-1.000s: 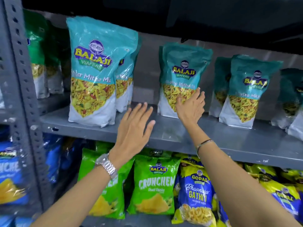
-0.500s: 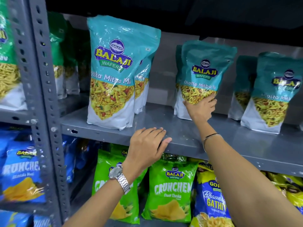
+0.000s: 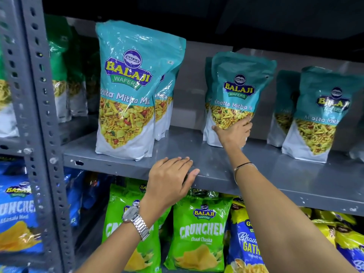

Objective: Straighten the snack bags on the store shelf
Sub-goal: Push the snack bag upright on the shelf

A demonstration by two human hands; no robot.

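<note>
Teal Balaji snack bags stand on a grey metal shelf (image 3: 216,166). The front left bag (image 3: 130,91) stands near the shelf's front edge, another just behind it. The middle bag (image 3: 236,89) stands farther back, tilted slightly. My right hand (image 3: 235,133) grips its lower front, fingers wrapped round its right side and thumb at its left. My left hand (image 3: 171,180) rests palm-down on the shelf's front edge, holding nothing. A right bag (image 3: 321,115) stands at mid-depth, with another behind it.
A perforated grey upright (image 3: 39,115) bounds the shelf on the left, with green bags (image 3: 59,75) beyond it. Below hang green Crunchem bags (image 3: 199,233), blue bags (image 3: 15,213) and blue-yellow Gathiya bags (image 3: 246,243). A dark shelf closes the space above.
My right hand went from touching the middle bag's front to gripping its lower part. My left hand dropped onto the shelf's front edge. The view shifted closer and left.
</note>
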